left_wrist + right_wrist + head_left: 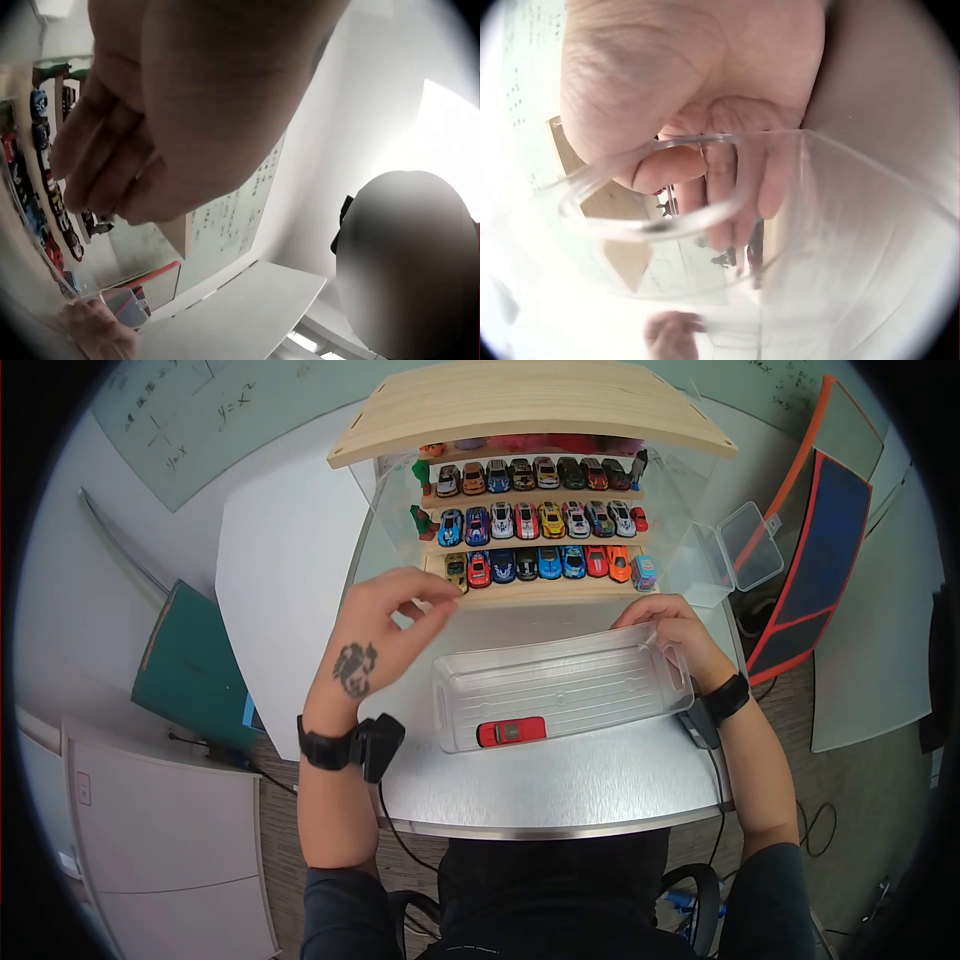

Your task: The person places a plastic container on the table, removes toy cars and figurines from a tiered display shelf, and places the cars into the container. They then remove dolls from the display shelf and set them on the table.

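Note:
In the head view, my left hand (385, 625) hovers at the front left of a wooden display rack (540, 592), thumb and index tips close together just below a gold toy car (457, 572). Nothing shows between those fingers; in the left wrist view the fingers (101, 161) bend loosely. My right hand (690, 645) grips the handle end of a long clear plastic bin (570, 685) that sits tilted before the rack. A single red toy car (512, 731) lies in the bin's near left corner. The right wrist view shows the thumb at the oval handle cutout (735, 180).
Three rows of toy cars, including a yellow car (551, 520), fill the rack's steps under a wooden top (530, 410). Small green figures (421, 520) stand at the left ends. A clear lidded box (710, 570) is right of the rack, on the metal-topped table (560, 790).

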{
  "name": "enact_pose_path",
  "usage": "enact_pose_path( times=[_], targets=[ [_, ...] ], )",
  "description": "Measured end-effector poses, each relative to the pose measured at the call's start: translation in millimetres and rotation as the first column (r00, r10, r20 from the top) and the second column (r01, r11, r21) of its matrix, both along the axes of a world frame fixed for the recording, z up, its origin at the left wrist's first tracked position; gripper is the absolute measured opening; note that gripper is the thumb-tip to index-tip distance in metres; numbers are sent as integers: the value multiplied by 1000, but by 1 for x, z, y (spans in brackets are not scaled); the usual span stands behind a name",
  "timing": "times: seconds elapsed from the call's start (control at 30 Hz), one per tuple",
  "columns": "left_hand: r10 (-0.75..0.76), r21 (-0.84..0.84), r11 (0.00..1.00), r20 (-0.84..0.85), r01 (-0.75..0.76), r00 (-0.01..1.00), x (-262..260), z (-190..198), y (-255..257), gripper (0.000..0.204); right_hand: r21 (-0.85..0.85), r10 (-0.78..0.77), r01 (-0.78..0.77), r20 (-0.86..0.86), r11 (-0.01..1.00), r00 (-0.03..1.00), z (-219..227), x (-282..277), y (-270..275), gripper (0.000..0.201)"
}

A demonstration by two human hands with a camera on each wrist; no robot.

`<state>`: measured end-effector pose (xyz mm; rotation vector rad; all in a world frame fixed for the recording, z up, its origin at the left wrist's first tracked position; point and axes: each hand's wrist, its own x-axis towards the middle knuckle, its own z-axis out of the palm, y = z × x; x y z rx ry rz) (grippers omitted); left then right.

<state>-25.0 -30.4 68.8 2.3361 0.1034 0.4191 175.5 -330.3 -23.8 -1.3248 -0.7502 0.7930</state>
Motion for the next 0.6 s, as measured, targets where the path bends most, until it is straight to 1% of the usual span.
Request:
enact_pose_path(
  times=[0.03,0.1,0.13,0.2,0.23,0.27,0.33,0.4,0.47,0.53,0.6],
  targets=[
    [3,5,1000,0,-3,1000,8,-13,7,17,-21,11,-11,-1,1000,1000,2,-1,-2,44],
    [-55,174,984,160,27,986,24,-46,20,28,-34,28,-28,1,999,1000,5,0,-6,44],
    [-50,180,984,161,21,986,28,-58,22,28,-7,42,-42,-10,999,999,5,1,-9,46],
    [-99,322,946,174,38,980,36,-73,22,39,23,61,-60,-21,998,998,5,2,-12,47],
    [-114,337,939,117,68,987,39,-73,20,41,20,66,-66,-40,998,997,4,2,-13,48],
    [-117,342,937,117,70,986,42,-76,22,41,17,69,-68,-60,998,996,4,3,-15,49],
    [-167,543,838,176,46,970,53,-84,25,43,23,73,-72,-53,997,996,4,5,-14,50],
    [-163,556,830,190,31,968,54,-88,22,42,28,72,-71,-45,997,996,6,3,-15,50],
    [-158,574,819,212,8,964,52,-85,17,42,12,114,-113,-39,993,993,10,3,-14,50],
    [-93,545,838,133,5,987,49,-80,13,38,16,103,-103,-29,995,994,10,5,-14,50],
    [-89,568,823,160,-18,983,49,-78,8,37,9,98,-97,-35,995,995,8,5,-14,50]
  ],
)
